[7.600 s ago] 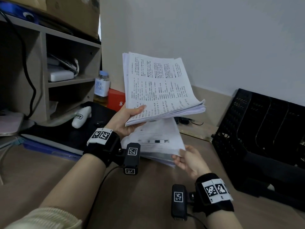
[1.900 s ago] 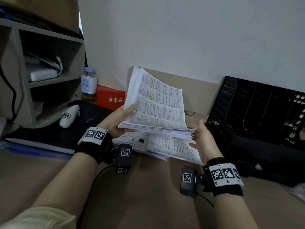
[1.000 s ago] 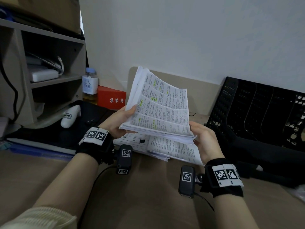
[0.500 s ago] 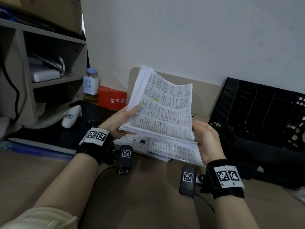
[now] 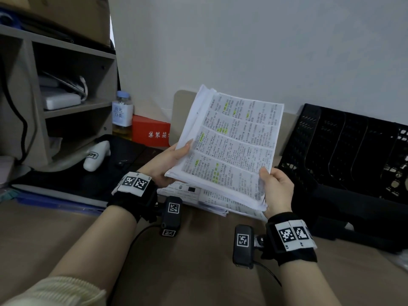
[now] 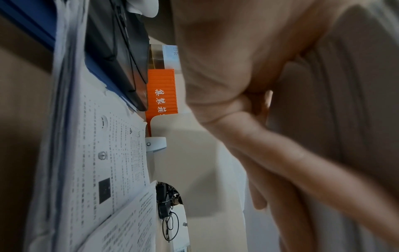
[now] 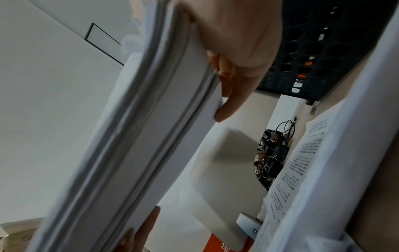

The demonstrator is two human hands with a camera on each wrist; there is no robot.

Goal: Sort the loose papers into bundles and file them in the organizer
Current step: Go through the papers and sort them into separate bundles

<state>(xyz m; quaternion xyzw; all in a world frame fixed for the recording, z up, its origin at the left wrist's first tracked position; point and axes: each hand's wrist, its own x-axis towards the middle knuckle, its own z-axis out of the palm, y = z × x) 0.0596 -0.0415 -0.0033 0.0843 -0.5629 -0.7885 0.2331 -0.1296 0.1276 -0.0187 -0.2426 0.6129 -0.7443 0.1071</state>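
Note:
A thick bundle of printed papers (image 5: 229,146) with green highlights is held tilted above the desk, its top sheet facing me. My left hand (image 5: 170,160) grips its left edge, thumb on top. My right hand (image 5: 276,186) grips its lower right corner, thumb on top and fingers underneath; the right wrist view shows the bundle (image 7: 138,136) edge-on in the right hand (image 7: 233,56). More loose papers (image 5: 212,198) lie flat on the desk under the bundle, also seen as the loose papers (image 6: 103,170) in the left wrist view. The black mesh organizer (image 5: 344,151) stands at the right with several slots.
A wooden shelf unit (image 5: 66,107) stands at the left. A bottle (image 5: 122,114) and a red box (image 5: 152,131) sit by the wall. A white device (image 5: 96,155) lies on a black mat (image 5: 72,184). Cables (image 7: 274,153) lie behind the desk.
My right hand has come onto the bundle's lower right corner and taken hold of it. The bundle has tilted up more toward me. The left hand keeps its grip.

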